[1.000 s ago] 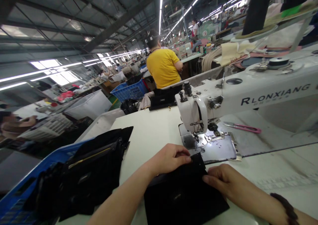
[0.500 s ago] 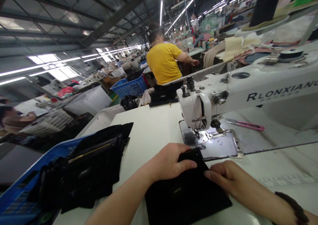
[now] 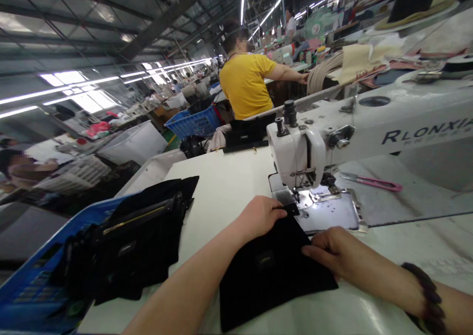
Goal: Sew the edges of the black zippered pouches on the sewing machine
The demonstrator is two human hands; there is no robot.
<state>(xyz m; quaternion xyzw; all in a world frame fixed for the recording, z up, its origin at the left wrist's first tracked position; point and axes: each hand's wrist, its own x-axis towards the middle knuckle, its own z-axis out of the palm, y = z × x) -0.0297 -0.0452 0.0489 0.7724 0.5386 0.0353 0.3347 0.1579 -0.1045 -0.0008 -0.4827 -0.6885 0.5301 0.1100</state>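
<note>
A black fabric panel (image 3: pixel 273 271) with a small label patch lies on the pale sewing table, its far edge close to the needle area of the white sewing machine (image 3: pixel 295 152). My left hand (image 3: pixel 260 219) is closed on the panel's far edge, thumb on top, by a dark strip there. At the panel's right edge, my right hand (image 3: pixel 328 251) pinches the cloth between thumb and fingers. The lit metal needle plate (image 3: pixel 325 214) is just beyond both hands. The underside of the panel is hidden.
Black pieces with zips (image 3: pixel 140 241) are heaped over a blue basket (image 3: pixel 33 281) at the left. Pink-handled thread snips (image 3: pixel 373 181) lie under the machine arm. Another black piece (image 3: pixel 244 138) rests at the table's far edge. A person in a yellow shirt (image 3: pixel 246 86) works beyond.
My left hand has moved the panel's far edge slightly away from me, toward the needle, and the label shows more clearly. The person in yellow reaches farther right.
</note>
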